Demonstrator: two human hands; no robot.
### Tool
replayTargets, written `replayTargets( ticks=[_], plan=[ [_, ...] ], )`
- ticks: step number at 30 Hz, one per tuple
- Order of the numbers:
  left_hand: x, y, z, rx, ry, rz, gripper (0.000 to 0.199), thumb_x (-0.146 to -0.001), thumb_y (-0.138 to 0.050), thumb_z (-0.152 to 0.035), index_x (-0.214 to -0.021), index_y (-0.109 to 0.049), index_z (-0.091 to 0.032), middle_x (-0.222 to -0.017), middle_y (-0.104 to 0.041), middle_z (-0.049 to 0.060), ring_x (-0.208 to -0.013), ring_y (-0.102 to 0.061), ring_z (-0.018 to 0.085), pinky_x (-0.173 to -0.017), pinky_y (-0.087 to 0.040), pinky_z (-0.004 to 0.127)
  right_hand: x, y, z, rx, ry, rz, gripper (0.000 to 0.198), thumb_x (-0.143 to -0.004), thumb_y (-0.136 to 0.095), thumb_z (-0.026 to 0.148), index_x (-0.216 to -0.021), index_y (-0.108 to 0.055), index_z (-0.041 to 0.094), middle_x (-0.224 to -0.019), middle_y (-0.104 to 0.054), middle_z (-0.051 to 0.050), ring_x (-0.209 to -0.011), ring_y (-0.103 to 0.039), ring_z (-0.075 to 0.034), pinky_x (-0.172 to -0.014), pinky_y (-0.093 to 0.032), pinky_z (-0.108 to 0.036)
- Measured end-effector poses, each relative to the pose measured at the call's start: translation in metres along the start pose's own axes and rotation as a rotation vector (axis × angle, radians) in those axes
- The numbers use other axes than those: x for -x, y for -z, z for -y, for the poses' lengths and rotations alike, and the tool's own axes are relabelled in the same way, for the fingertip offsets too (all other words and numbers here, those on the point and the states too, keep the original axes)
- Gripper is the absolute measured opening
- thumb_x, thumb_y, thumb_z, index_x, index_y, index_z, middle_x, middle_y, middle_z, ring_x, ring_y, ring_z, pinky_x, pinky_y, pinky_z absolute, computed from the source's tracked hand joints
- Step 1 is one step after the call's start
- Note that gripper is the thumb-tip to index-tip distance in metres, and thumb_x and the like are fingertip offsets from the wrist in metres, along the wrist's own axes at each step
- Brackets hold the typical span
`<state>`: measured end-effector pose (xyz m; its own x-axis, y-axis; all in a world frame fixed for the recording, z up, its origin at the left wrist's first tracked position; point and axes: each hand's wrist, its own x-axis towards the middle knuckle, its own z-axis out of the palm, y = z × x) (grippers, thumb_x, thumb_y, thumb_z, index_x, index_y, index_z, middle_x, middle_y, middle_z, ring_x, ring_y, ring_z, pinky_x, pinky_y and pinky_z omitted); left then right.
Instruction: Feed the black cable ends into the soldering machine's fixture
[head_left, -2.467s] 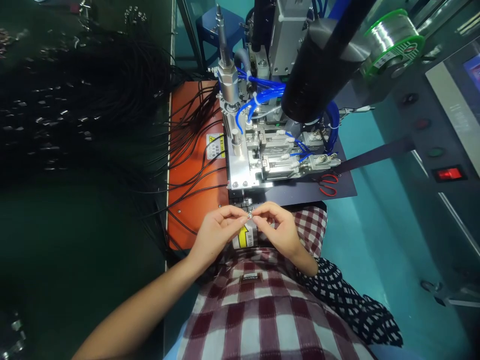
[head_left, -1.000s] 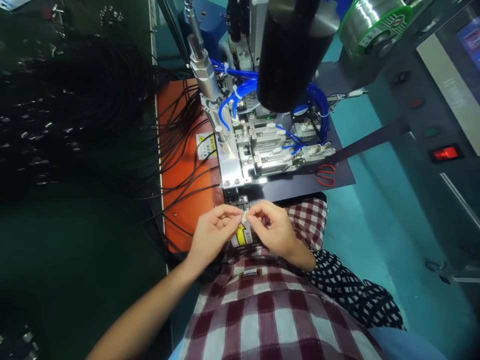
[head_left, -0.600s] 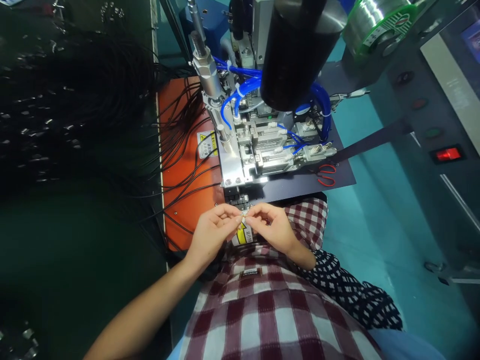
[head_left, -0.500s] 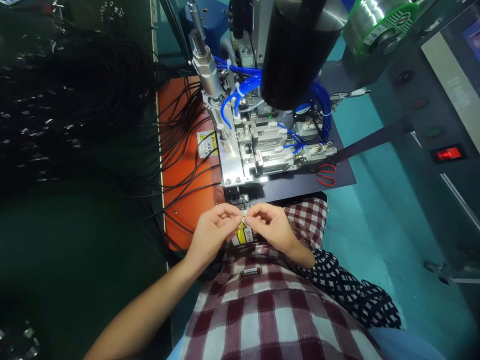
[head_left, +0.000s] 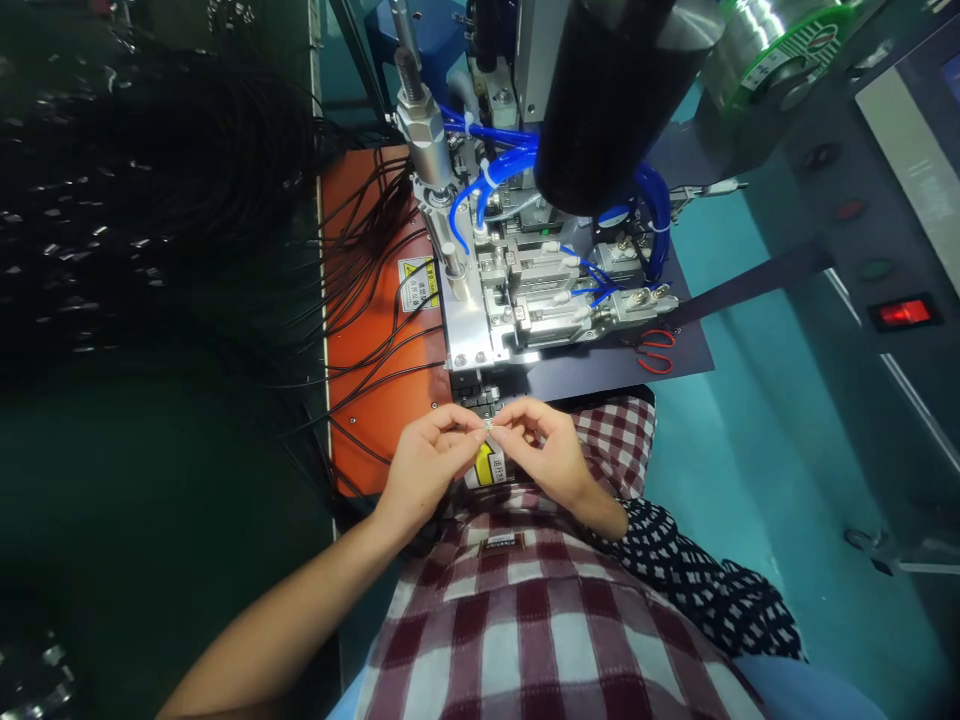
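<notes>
My left hand (head_left: 435, 455) and my right hand (head_left: 544, 450) meet fingertip to fingertip at the front of the machine (head_left: 536, 290). Each is closed in a pinch between thumb and forefinger. A tiny pale piece (head_left: 489, 426), perhaps thin wire ends, shows between the fingertips; its kind is too small to tell. Just beyond the fingers sits a small dark metal fixture (head_left: 480, 388) at the machine's front. Below the fingertips a yellow and white warning label (head_left: 490, 466) is partly covered by my hands.
Black cables (head_left: 375, 240) lie across the orange plate (head_left: 382, 410) on the left, with a large dark bundle beyond. Red-handled cutters (head_left: 657, 352) rest on the dark plate at right. A black cylinder (head_left: 607, 110) hangs overhead near a solder wire spool (head_left: 784, 55).
My fingertips stay together and have shifted very slightly; a little more of the pale piece shows between them. The camera view has moved a little.
</notes>
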<state>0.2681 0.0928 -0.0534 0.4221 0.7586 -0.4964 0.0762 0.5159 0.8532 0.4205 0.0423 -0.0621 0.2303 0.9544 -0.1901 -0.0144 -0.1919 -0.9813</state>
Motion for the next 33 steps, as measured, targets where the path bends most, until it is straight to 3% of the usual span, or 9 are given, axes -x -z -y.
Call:
replayTargets(
  ticks=[9, 17, 28, 30, 33],
  plan=[
    [0.003, -0.002, -0.004, -0.002, 0.018, 0.020, 0.021, -0.079, -0.071, -0.033, -0.082, -0.060, -0.015, -0.047, -0.042, -0.009, -0.043, -0.031, 0.003, -0.044, -0.022, 0.015, -0.002, -0.005, 0.001, -0.046, -0.024, -0.017, 0.009, -0.077, -0.067, 0.024, -0.073, -0.064, 0.017, -0.066, -0.061, 0.001, -0.057, -0.051, -0.010, -0.051, -0.038, -0.022],
    [-0.001, 0.000, 0.004, 0.007, -0.012, 0.009, 0.020, -0.081, -0.070, -0.033, -0.081, -0.060, -0.016, -0.047, -0.041, -0.008, -0.043, -0.031, 0.003, -0.044, -0.023, 0.016, -0.004, -0.005, -0.003, -0.211, -0.151, 0.051, 0.014, -0.076, -0.069, 0.029, -0.073, -0.062, 0.016, -0.066, -0.059, 0.001, -0.050, -0.048, -0.008, -0.045, -0.036, -0.021],
    [-0.001, -0.001, 0.003, 0.044, -0.011, 0.018, 0.019, -0.082, -0.070, -0.031, -0.081, -0.059, -0.016, -0.046, -0.043, -0.008, -0.043, -0.035, 0.004, -0.046, -0.025, 0.016, 0.005, -0.008, -0.010, 0.096, 0.174, -0.092, 0.007, -0.081, -0.065, 0.019, -0.075, -0.063, 0.017, -0.073, -0.062, -0.001, -0.062, -0.054, -0.011, -0.057, -0.044, -0.023],
    [-0.001, 0.000, 0.003, 0.027, -0.004, 0.017, 0.020, -0.081, -0.071, -0.032, -0.081, -0.060, -0.015, -0.047, -0.043, -0.008, -0.044, -0.035, 0.004, -0.045, -0.024, 0.016, 0.005, -0.007, -0.010, 0.074, 0.149, -0.081, 0.008, -0.081, -0.065, 0.021, -0.075, -0.063, 0.018, -0.074, -0.061, -0.001, -0.062, -0.055, -0.011, -0.057, -0.044, -0.023],
    [-0.001, 0.000, 0.002, 0.001, 0.014, 0.010, 0.021, -0.080, -0.071, -0.033, -0.080, -0.061, -0.015, -0.047, -0.044, -0.007, -0.043, -0.033, 0.003, -0.044, -0.023, 0.016, 0.001, -0.004, -0.010, -0.078, -0.015, -0.002, 0.011, -0.082, -0.066, 0.027, -0.076, -0.063, 0.018, -0.066, -0.059, 0.001, -0.055, -0.052, -0.010, -0.050, -0.042, -0.022]
  ],
)
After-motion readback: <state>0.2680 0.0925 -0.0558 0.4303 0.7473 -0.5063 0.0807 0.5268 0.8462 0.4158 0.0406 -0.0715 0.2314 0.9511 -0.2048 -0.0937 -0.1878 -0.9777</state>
